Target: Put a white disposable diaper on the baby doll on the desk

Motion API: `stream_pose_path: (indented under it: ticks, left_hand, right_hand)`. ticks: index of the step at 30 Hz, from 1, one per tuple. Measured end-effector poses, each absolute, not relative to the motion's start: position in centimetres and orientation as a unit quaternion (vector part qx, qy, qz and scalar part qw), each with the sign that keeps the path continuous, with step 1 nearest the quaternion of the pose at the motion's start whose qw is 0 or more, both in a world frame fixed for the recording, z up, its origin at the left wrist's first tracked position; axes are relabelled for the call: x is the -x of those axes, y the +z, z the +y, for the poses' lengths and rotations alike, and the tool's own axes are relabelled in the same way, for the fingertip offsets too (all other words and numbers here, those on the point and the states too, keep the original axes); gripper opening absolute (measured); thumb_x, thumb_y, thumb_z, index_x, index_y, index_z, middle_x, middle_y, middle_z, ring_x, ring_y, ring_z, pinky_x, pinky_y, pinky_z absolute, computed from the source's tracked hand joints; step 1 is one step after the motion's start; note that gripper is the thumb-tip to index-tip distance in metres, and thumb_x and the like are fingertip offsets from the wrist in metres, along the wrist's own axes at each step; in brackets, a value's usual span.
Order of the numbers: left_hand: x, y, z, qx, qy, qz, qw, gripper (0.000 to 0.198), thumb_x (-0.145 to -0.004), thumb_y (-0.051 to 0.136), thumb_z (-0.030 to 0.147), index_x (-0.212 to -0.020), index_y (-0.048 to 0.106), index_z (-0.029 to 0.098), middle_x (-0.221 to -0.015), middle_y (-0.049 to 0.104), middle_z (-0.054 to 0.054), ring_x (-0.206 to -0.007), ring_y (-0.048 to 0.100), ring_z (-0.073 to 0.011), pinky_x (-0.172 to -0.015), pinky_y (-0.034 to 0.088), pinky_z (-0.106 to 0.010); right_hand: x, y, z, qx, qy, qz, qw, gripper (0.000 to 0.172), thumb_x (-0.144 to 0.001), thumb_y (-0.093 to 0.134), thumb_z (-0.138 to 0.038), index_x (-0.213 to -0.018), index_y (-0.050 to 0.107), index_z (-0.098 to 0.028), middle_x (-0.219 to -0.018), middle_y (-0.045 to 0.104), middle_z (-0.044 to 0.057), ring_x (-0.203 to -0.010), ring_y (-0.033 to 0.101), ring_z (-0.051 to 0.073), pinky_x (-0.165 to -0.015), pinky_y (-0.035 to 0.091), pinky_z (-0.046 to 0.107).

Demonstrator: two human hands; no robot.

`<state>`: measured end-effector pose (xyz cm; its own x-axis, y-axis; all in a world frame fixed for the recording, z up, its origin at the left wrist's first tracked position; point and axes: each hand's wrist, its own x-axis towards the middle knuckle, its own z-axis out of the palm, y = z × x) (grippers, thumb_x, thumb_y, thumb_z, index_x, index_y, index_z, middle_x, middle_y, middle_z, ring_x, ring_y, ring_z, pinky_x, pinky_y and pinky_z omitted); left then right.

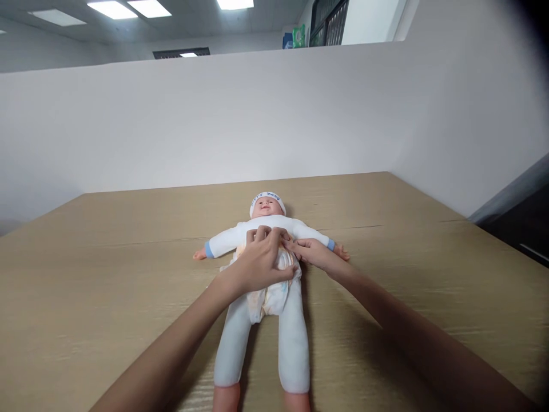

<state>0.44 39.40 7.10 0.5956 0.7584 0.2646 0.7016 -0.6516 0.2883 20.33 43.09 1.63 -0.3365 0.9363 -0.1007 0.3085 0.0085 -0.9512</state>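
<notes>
A baby doll (294, 343) lies on its back, head at the far side and arms spread, in a white long-sleeved top, white leggings and a white headband. Around its hips is a patterned white diaper (274, 297). My left hand (262, 260) lies across the diaper's front, fingers bent over its upper edge at the belly, thumb sticking out to the right. At the right side of the waist, the fingers of my right hand (311, 253) pinch the diaper's edge close to my left fingertips. Both hands' fingertips are partly hidden.
The doll rests on a wide wood-patterned table (128, 286). A white partition (214, 126) rises along its back and right side. A dark object (518, 212) stands at the right edge of view. Green and blue packs (298, 37) show above the partition.
</notes>
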Motion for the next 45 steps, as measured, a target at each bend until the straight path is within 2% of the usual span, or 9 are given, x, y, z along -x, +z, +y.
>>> stream_pose_path:
  ticks: [5, 10, 15, 18, 21, 29, 34, 38, 45]
  left_hand:
    - [-0.4, 7.1, 39.4, -0.886, 0.189, 0.412, 0.094, 0.045, -0.089, 0.068, 0.047, -0.121, 0.052, 0.021, -0.125, 0.063, -0.008, -0.114, 0.049, -0.0328, -0.102, 0.035, -0.052]
    - [0.2, 7.7, 39.0, -0.868, 0.237, 0.413, 0.142, 0.064, -0.094, 0.066, 0.051, -0.146, 0.038, 0.026, -0.152, 0.05, -0.01, -0.125, 0.049, -0.0353, -0.108, 0.035, -0.055]
    - [3.1, 7.0, 38.2, -0.798, 0.344, 0.447, 0.213, 0.05, -0.103, 0.055, 0.047, -0.145, 0.038, 0.029, -0.152, 0.05, -0.009, -0.127, 0.054, -0.0281, -0.111, 0.038, -0.047]
    - [6.1, 5.0, 37.9, -0.759, 0.4, 0.479, 0.188, 0.035, -0.104, 0.054, 0.045, -0.133, 0.049, 0.027, -0.143, 0.057, -0.008, -0.125, 0.056, -0.0257, -0.109, 0.04, -0.043]
    - [9.4, 2.8, 37.7, -0.719, 0.4, 0.544, 0.164, 0.027, -0.104, 0.05, 0.048, -0.115, 0.057, 0.024, -0.117, 0.068, -0.006, -0.104, 0.062, -0.0233, -0.096, 0.045, -0.039]
    - [13.4, 1.7, 36.3, -0.745, 0.202, 0.625, 0.113, 0.036, -0.101, 0.047, 0.054, -0.087, 0.054, 0.022, -0.086, 0.068, -0.005, -0.078, 0.061, -0.0246, -0.072, 0.037, -0.035]
    - [13.4, 1.8, 36.2, -0.783, 0.146, 0.596, 0.097, 0.026, -0.09, 0.061, 0.041, -0.075, 0.052, 0.022, -0.086, 0.069, -0.007, -0.081, 0.061, -0.0266, -0.074, 0.034, -0.035]
    - [13.7, 1.6, 36.3, -0.805, 0.161, 0.557, 0.126, 0.024, -0.088, 0.061, 0.035, -0.071, 0.051, 0.022, -0.079, 0.067, -0.006, -0.076, 0.058, -0.0236, -0.072, 0.034, -0.033]
    - [13.8, 1.0, 37.1, -0.708, 0.308, 0.521, 0.363, 0.042, -0.095, 0.06, 0.048, -0.066, 0.047, 0.02, -0.061, 0.051, 0.002, -0.061, 0.044, -0.0148, -0.061, 0.03, -0.028]
  right_hand:
    - [-20.1, 0.9, 43.2, 0.493, 0.498, -0.631, 0.333, 0.069, -0.079, 0.058, -0.087, -0.056, 0.043, -0.024, -0.059, 0.042, -0.005, -0.06, 0.037, 0.014, -0.062, 0.031, 0.031]
    - [-20.6, 1.5, 43.1, 0.486, 0.519, -0.613, 0.345, 0.062, -0.088, 0.054, -0.078, -0.06, 0.048, -0.023, -0.058, 0.044, -0.003, -0.057, 0.035, 0.014, -0.056, 0.027, 0.032]
    - [-21.6, 3.1, 43.6, 0.479, 0.529, -0.611, 0.343, 0.062, -0.083, 0.049, -0.082, -0.063, 0.05, -0.024, -0.053, 0.028, -0.008, -0.05, 0.022, 0.011, -0.051, 0.018, 0.03]
    - [-21.8, 4.5, 43.4, 0.469, 0.527, -0.615, 0.353, 0.062, -0.081, 0.051, -0.083, -0.064, 0.052, -0.023, -0.054, 0.03, -0.008, -0.05, 0.025, 0.011, -0.051, 0.019, 0.029]
    - [-21.7, 5.7, 42.7, 0.471, 0.497, -0.63, 0.367, 0.061, -0.085, 0.052, -0.08, -0.064, 0.054, -0.022, -0.055, 0.034, -0.007, -0.052, 0.029, 0.012, -0.052, 0.023, 0.029]
    - [-18.8, 7.3, 39.6, 0.475, 0.307, -0.743, 0.357, 0.044, -0.102, 0.045, -0.057, -0.077, 0.06, -0.024, -0.067, 0.054, -0.001, -0.066, 0.05, 0.02, -0.065, 0.039, 0.033]
    - [-14.9, 9.3, 37.8, 0.361, 0.189, -0.845, 0.345, 0.013, -0.101, 0.055, -0.033, -0.098, 0.065, -0.026, -0.1, 0.072, 0.005, -0.1, 0.063, 0.027, -0.094, 0.048, 0.041]
    - [-12.5, 9.8, 38.1, 0.267, 0.186, -0.909, 0.26, 0.02, -0.099, 0.059, -0.027, -0.114, 0.072, -0.032, -0.122, 0.074, 0.004, -0.12, 0.062, 0.031, -0.112, 0.043, 0.046]
    - [-10.0, 8.0, 40.3, 0.203, 0.098, -0.966, 0.126, 0.023, -0.094, 0.056, -0.018, -0.084, 0.076, -0.025, -0.084, 0.075, 0.003, -0.092, 0.066, 0.025, -0.122, 0.032, 0.054]
